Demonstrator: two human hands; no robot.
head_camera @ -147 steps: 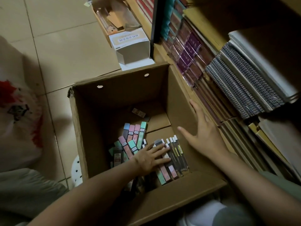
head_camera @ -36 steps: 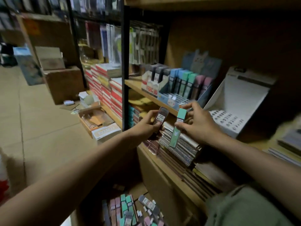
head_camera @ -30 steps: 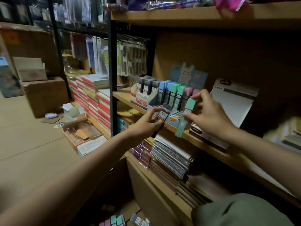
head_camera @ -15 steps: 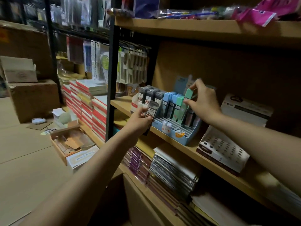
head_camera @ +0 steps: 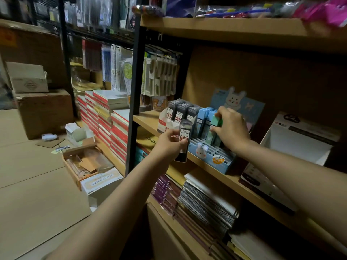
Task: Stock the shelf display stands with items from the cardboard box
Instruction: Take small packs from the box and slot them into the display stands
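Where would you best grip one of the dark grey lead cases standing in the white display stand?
By its top end, pinched from above across the narrow sides. The dark grey lead cases stand upright, packed side by side in the white display stand, whose front wall covers their lower halves, so only the tops are free.

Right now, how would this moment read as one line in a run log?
step: stocking stands | left hand: holds dark case | right hand: pushing green case into blue stand

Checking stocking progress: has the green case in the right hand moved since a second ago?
Yes. The green case went from in front of the shelf edge into the blue stand.
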